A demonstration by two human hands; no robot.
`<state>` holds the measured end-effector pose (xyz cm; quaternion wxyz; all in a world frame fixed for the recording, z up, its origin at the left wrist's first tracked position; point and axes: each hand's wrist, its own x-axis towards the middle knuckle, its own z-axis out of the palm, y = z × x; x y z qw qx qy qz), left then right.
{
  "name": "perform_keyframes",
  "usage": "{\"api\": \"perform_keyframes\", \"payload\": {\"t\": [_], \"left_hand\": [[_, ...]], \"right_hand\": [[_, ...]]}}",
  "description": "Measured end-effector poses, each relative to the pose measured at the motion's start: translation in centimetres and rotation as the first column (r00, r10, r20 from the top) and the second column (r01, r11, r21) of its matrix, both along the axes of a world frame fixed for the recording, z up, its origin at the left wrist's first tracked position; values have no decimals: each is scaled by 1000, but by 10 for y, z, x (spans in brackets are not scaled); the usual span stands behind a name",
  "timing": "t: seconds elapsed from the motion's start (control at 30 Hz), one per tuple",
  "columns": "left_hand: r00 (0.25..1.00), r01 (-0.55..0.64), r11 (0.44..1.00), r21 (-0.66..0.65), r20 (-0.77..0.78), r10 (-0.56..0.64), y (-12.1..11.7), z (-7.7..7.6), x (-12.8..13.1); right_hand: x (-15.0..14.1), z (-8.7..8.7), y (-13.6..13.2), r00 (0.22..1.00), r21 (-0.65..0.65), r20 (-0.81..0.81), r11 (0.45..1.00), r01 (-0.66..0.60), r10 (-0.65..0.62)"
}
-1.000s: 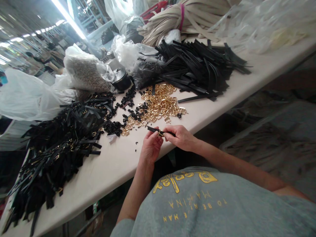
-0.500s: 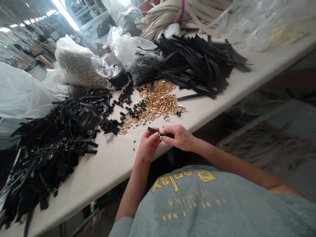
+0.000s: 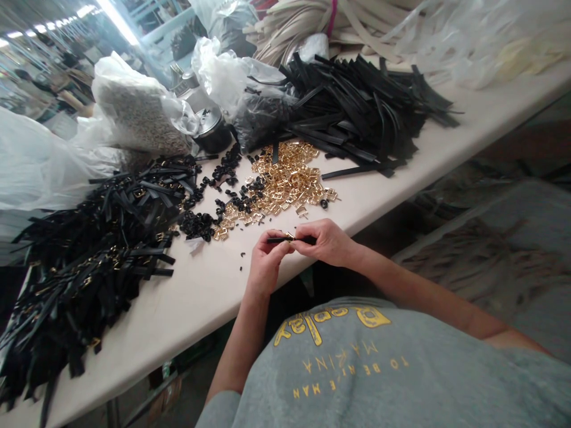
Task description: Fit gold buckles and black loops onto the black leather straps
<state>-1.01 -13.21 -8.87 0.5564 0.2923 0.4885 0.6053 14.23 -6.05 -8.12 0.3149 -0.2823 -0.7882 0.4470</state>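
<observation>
At the left of my feed I see a heap of black straps fitted with gold buckles, spilling along the pale table. Behind it stand a translucent bag packed with small greyish pieces and, right of that, a dark tin with a shiny top. Next I come to the small black loops, loosely clustered against a bright scatter of loose gold buckles. In front of these I have the left hand, its thumb and fingers clamped on one end of a single strap. This strap is what I look at most: short, narrow and plain black, turned nearly edge-on to me so that it reads as a thin, straight dark bar, lying level between the two hands above the table's near edge. Around its middle I catch a gold glint of metal, too small and too covered by fingertips for me to make out its shape. The right hand has its thumb and fingers pinched together on the strap's other part, with a bit of black showing among them. Farther right and back I see a large heap of plain black straps, fanned at many angles.
</observation>
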Motion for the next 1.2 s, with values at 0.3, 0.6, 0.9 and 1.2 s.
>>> {"api": "perform_keyframes", "payload": {"t": [0.3, 0.6, 0.9, 1.2], "left_hand": [[983, -163, 983, -82, 70, 169, 5, -2, -11], [988, -114, 988, -105, 96, 124, 4, -8, -4], [969, -160, 987, 1, -188, 157, -1, -13, -6], [945, -153, 986, 68, -282, 166, -3, -8, -7]], "right_hand": [[8, 3, 0, 999, -94, 26, 995, -31, 34], [0, -5, -4, 1000, -35, 31, 999, 6, -5], [-5, -5, -8, 992, -316, -128, 948, -28, -14], [-5, -6, -7, 992, -140, -63, 985, 97, -106]]}}
